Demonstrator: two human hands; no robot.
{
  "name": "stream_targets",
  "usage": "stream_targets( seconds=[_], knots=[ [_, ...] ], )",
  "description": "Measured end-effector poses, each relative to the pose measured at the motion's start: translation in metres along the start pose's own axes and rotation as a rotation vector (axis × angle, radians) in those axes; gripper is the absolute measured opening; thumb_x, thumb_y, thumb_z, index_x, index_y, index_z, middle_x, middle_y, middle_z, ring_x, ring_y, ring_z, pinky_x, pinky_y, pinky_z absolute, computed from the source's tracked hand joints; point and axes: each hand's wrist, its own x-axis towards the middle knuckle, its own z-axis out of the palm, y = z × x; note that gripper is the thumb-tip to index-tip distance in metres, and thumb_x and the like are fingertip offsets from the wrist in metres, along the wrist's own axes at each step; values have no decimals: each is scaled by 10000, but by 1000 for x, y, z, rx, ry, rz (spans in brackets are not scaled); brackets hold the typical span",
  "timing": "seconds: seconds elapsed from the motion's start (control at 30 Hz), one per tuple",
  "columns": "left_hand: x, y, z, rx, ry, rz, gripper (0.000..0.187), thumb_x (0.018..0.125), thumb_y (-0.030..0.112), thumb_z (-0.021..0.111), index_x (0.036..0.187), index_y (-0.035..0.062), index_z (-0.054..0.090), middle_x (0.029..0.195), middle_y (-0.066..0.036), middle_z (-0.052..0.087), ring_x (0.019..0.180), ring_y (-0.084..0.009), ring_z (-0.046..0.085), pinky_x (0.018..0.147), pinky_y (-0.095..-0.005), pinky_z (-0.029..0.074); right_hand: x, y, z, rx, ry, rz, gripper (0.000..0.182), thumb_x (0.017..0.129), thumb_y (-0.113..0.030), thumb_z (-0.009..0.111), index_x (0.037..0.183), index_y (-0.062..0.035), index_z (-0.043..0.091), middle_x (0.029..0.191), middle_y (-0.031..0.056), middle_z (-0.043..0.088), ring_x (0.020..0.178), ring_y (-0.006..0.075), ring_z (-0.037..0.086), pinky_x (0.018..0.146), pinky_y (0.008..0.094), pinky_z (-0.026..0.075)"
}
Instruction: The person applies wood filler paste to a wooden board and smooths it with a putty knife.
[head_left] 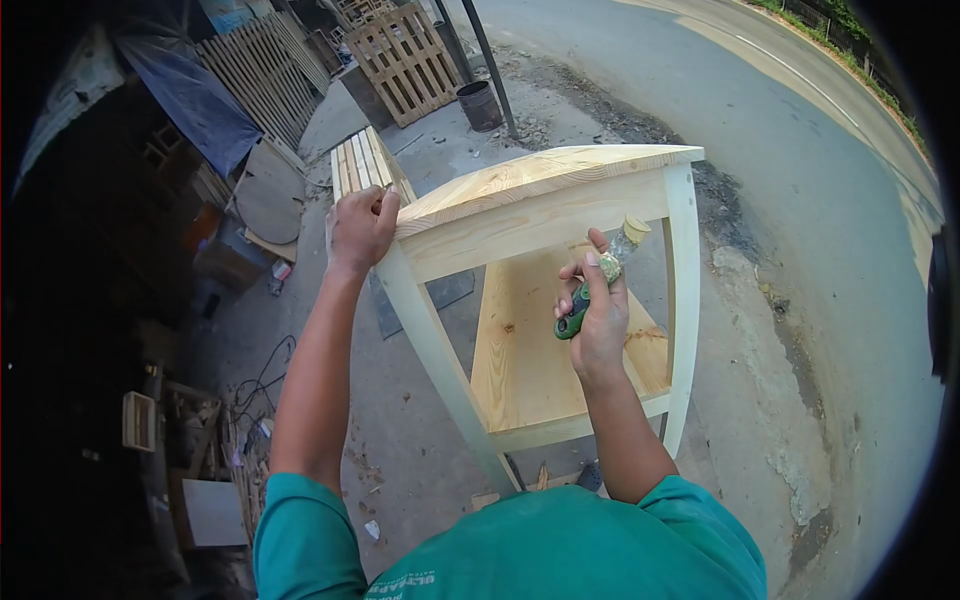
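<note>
A pale, unpainted wooden table point(520, 235) with a lower shelf point(515, 340) stands in front of me. My left hand point(362, 230) is closed at its near-left top corner, the fingers curled beside a slatted wooden piece point(360, 160); the fingertips are partly hidden. In my right hand point(603, 325) is a putty knife point(572, 318) with a green and black handle, held up before the table's open side. Yellowish putty point(637, 229) sits at the end of its blade, and more is smeared near the handle. The blade appears apart from the wood.
Wooden pallets point(403, 65) and a dark bucket point(480, 106) stand beyond the table, close to a metal post point(490, 70). To the left are a blue tarp point(190, 95), cables point(262, 385) and scrap wood. A road point(800, 130) runs along the right.
</note>
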Motion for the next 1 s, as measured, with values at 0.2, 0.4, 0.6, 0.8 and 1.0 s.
stream_targets(
  seconds=[0.2, 0.4, 0.6, 0.8, 1.0],
  knots=[
    [8, -11, 11, 28, -36, -23, 508, 946, 459, 528, 804, 12, 725, 757, -207, 695, 739, -383, 689, 740, -449, 533, -4, 14, -32, -318, -65, 83, 600, 1076, -467, 444, 1507, -51, 432, 889, 18, 559, 719, 52, 495, 608, 221, 450],
    [17, -10, 11, 62, -208, -116, 611, 965, 553, 447, 919, 43, 780, 899, -216, 733, 918, -381, 694, 884, -461, 518, 1, 9, -49, -626, -48, 33, 670, 1078, -531, 383, 1540, -47, 420, 925, 27, 583, 780, 83, 496, 693, 236, 454],
    [23, -24, 24, 22, -239, -96, 681, 967, 593, 454, 906, -15, 755, 878, -258, 715, 887, -412, 685, 885, -460, 513, -1, 42, -46, -893, -138, -177, 581, 1066, -372, 529, 1534, -44, 427, 964, 55, 610, 815, 123, 563, 715, 255, 478],
    [24, -32, 35, 1, -212, -63, 718, 970, 617, 439, 923, -26, 757, 879, -277, 711, 915, -421, 685, 901, -466, 507, 4, 74, -12, -1333, -370, -622, 512, 961, -212, 676, 1455, -153, 551, 916, 97, 637, 768, 240, 637, 678, 350, 513],
    [22, -32, 35, 10, -227, -77, 682, 979, 620, 415, 963, 46, 783, 941, -233, 731, 964, -403, 688, 948, -470, 502, 12, 93, 21, -1507, -376, -747, 413, 923, -221, 710, 1335, -219, 671, 784, 60, 638, 617, 224, 620, 581, 370, 497]
  ],
)
